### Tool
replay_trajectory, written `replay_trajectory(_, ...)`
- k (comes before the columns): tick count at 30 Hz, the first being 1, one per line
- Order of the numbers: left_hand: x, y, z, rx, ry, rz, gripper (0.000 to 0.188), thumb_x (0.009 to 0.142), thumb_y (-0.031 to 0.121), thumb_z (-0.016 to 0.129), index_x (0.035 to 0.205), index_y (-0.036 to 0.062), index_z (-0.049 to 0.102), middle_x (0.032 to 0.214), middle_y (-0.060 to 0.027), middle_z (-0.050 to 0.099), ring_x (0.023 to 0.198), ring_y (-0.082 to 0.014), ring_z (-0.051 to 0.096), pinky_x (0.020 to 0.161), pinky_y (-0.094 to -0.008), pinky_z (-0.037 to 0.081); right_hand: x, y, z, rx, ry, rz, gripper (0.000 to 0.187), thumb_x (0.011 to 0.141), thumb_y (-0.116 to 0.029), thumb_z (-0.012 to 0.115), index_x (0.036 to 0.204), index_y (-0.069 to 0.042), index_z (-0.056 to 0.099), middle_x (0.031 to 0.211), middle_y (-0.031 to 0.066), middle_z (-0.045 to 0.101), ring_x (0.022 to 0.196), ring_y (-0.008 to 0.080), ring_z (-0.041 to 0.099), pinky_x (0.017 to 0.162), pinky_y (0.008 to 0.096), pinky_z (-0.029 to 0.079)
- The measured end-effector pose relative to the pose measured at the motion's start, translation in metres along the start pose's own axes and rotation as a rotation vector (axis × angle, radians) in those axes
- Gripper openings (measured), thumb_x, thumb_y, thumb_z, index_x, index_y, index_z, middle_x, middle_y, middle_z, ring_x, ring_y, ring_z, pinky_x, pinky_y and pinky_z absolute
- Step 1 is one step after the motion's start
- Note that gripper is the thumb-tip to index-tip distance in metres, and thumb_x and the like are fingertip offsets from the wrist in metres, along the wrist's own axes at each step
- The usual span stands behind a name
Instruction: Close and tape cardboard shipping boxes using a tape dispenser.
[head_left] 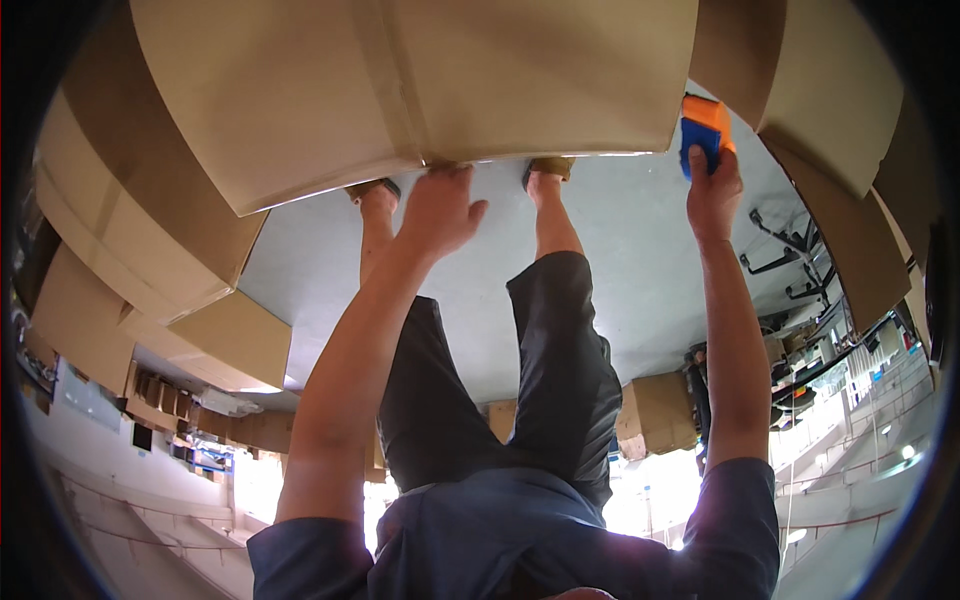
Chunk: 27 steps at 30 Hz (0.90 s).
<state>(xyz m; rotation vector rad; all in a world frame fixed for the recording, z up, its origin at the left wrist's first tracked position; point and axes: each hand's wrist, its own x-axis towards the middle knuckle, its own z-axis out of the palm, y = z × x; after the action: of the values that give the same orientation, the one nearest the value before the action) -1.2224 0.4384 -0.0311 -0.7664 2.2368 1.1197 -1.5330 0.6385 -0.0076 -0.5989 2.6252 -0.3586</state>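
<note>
A large brown cardboard box (540, 75) fills the upper middle, with a taped seam running down its face to the near edge. My left hand (440, 212) is at that edge, right by the seam; its fingertips touch the cardboard and are partly hidden, while the thumb stands apart. Off the box's right corner, my right hand (714, 195) is closed around a blue and orange tape dispenser (703, 135). The dispenser is held up beside the box, not touching it.
More cardboard boxes stand on the left (130, 240) and right (830, 100). A black wheeled chair base (795, 255) lies beyond my right forearm. My feet and legs are on the grey floor (640, 280) under the box edge. Further cartons (655, 415) sit in the background.
</note>
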Motion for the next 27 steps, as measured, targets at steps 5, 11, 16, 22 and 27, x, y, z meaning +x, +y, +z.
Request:
replay_trajectory(5,-0.004,0.014,-0.033,-1.062,-0.283,-0.117,0.047,0.098,0.03,0.062,0.133,-0.0009,0.055,0.125,-0.013,0.064,0.117,-0.0201,0.059,0.096,-0.0337,0.046,-0.01,-0.091,-0.018,0.126,-0.211,-0.15,0.028,0.091,-0.026,0.067,0.104,-0.002,0.057,0.084,0.0169,0.065,0.076,0.0335,0.066,0.067,0.038,0.05)
replay_trajectory(11,-0.021,-0.001,-0.06,-1.789,-0.097,-0.055,0.044,0.096,0.03,0.065,0.128,0.0012,0.06,0.119,-0.0103,0.065,0.113,-0.0187,0.058,0.095,-0.0334,0.044,-0.062,-0.17,-0.016,0.535,-0.971,-0.214,0.03,0.09,-0.018,0.07,0.104,0.003,0.056,0.087,0.0116,0.062,0.076,0.0168,0.059,0.075,0.0308,0.05)
replay_trajectory(16,-0.054,-0.028,-0.074,-1.985,-0.083,-0.096,0.031,0.095,0.022,0.066,0.114,-0.0021,0.065,0.107,-0.0092,0.068,0.1,-0.017,0.061,0.092,-0.0336,0.046,-0.073,-0.214,0.006,0.479,-1.116,-0.239,0.031,0.089,-0.02,0.072,0.103,0.003,0.056,0.086,0.0087,0.061,0.078,0.0153,0.061,0.077,0.0292,0.051)
replay_trajectory(22,-0.087,-0.063,-0.082,-1.965,0.193,-0.048,0.023,0.095,0.017,0.066,0.108,-0.0026,0.067,0.102,-0.0104,0.069,0.093,-0.0168,0.063,0.084,-0.0315,0.049,-0.088,-0.263,0.035,0.511,-1.126,-0.343,0.039,0.084,-0.019,0.077,0.109,0.004,0.058,0.086,0.0066,0.061,0.075,0.0152,0.061,0.07,0.0279,0.052)
replay_trajectory(27,-0.109,-0.1,-0.085,-2.044,0.214,-0.118,0.013,0.094,0.009,0.065,0.099,-0.0023,0.067,0.096,-0.0099,0.07,0.09,-0.0159,0.064,0.083,-0.0296,0.05,-0.1,-0.307,0.055,0.476,-1.175,-0.245,0.037,0.082,-0.02,0.079,0.105,0.003,0.06,0.082,0.0058,0.059,0.071,0.0119,0.061,0.055,0.0255,0.053)
